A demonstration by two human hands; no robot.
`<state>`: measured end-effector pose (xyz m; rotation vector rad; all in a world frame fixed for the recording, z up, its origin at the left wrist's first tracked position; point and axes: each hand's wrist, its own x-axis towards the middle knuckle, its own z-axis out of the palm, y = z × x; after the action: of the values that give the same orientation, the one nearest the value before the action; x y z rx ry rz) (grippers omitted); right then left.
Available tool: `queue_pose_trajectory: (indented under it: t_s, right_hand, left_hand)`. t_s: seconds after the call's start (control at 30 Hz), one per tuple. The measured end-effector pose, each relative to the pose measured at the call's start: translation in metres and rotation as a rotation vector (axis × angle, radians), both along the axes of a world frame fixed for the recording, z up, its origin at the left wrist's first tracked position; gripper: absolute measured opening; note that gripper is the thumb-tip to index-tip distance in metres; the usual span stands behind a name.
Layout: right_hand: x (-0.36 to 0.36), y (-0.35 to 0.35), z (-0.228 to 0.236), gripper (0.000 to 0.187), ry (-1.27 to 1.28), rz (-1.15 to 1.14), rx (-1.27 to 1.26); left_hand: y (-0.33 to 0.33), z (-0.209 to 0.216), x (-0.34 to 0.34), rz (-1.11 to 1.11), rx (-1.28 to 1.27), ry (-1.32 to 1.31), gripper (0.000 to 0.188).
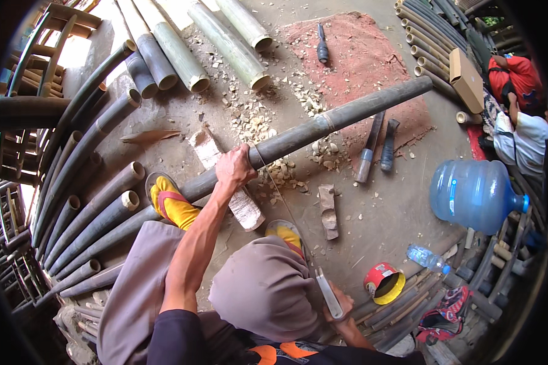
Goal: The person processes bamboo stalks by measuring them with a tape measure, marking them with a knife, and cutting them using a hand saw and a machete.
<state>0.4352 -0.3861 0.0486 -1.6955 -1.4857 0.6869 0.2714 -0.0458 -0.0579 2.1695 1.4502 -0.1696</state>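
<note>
A long dark bamboo pole (pixel 371 108) slants across the middle, rising toward the far right. My left hand (pixel 236 168) is wrapped over it from above. Just right of those fingers, the thin blade of a hand saw (pixel 281 193) meets the pole, seen almost edge-on. My right hand (pixel 342 305) grips the saw's handle low on the right, near my knee. Under the pole lies a pale, notched wooden block (pixel 247 210). My left foot, in a yellow sock and sandal (pixel 168 199), is against the pole left of the block.
Wood chips (pixel 249 118) litter the floor. On a red cloth (pixel 359 55) and its edge lie a dark-handled tool (pixel 322 44) and two blades (pixel 371 146). A notched wood piece (pixel 328 212), a blue water jug (pixel 472 196) and bamboo poles (pixel 119 177) lie around. Another person (pixel 520 134) sits far right.
</note>
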Motion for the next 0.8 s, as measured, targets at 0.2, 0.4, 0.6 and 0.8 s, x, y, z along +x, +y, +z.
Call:
queue_pose_trajectory:
  t_s: [0.2, 0.4, 0.6, 0.8]
  right_hand:
    - [-0.022, 0.16, -0.056, 0.052, 0.195, -0.119, 0.055]
    - [-0.003, -0.015, -0.014, 0.047, -0.003, -0.006, -0.034]
    - [-0.002, 0.013, -0.062, 0.047, -0.074, -0.001, 0.015]
    - [-0.024, 0.131, -0.063, 0.05, 0.196, -0.104, 0.008]
  left_hand:
    - [0.001, 0.007, 0.012, -0.009, 0.01, -0.049, 0.04]
    - [0.01, 0.014, -0.003, -0.031, -0.062, 0.035, 0.043]
    - [0.008, 0.004, 0.011, -0.072, 0.003, 0.038, 0.039]
    - [0.008, 0.01, 0.003, -0.029, -0.062, -0.021, 0.038]
